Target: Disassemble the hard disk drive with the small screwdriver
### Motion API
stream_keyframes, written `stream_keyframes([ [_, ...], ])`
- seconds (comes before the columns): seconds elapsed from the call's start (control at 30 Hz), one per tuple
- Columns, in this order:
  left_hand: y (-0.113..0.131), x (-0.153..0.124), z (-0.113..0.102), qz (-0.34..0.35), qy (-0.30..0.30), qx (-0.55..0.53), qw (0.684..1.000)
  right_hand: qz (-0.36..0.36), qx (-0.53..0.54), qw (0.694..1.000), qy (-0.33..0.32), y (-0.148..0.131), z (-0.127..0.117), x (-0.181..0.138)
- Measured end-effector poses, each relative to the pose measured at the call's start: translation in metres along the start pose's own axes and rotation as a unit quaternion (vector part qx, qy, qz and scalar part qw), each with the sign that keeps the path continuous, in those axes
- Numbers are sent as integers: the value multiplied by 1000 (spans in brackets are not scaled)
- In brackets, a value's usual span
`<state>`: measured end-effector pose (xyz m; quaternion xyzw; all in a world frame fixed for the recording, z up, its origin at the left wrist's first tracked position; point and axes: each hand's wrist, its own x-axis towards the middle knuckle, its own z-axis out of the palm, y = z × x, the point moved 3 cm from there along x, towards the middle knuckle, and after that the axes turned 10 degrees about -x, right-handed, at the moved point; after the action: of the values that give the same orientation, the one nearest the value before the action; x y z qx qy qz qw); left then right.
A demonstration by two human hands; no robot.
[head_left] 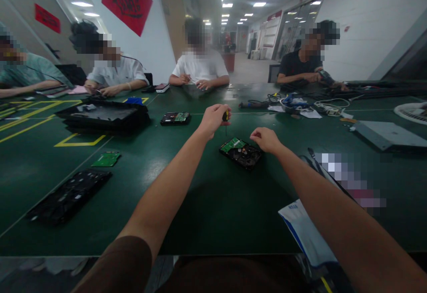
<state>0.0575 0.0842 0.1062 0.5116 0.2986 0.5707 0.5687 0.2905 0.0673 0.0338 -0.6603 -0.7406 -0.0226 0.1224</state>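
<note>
A hard drive [245, 156] lies on the green table in front of me, its green circuit board [234, 144] facing up at the far left end. My left hand [215, 118] is closed round the yellow and black handle of a screwdriver [226, 116]. The thin shaft points down just above the board; I cannot tell whether the tip touches it. At the drive's right side is my right hand [265, 139], thumb and fingers pinched together. Whatever it may hold is too small or hidden to make out.
Left are a loose green board [106, 159], a black plastic part [70, 195] and stacked black trays [103, 115]. Another hard drive [175, 118] sits farther back. A metal case [388, 134], cables [296, 104] and a white-blue packet [305, 230] are right. Several people sit opposite.
</note>
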Motion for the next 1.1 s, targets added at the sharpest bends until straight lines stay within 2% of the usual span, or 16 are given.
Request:
stream_keyframes([
  [0.17, 1, -2, 2, 0, -5, 2, 1000, -68, 36, 996, 51, -48, -10, 0],
  [0.33, 3, -2, 1, -9, 4, 1, 1000, -84, 13, 996, 25, -79, 0, 9],
  [0.47, 6, 0, -3, -9, 19, -3, 1000, -75, 19, 997, 4, -82, 8, 12],
  [0.8, 7, 0, -3, -10, 18, -3, 1000, -95, 25, 995, 24, -80, 6, 7],
  [1.1, 7, -1, -3, -13, 20, -3, 1000, -83, 26, 996, 25, -72, 6, 7],
])
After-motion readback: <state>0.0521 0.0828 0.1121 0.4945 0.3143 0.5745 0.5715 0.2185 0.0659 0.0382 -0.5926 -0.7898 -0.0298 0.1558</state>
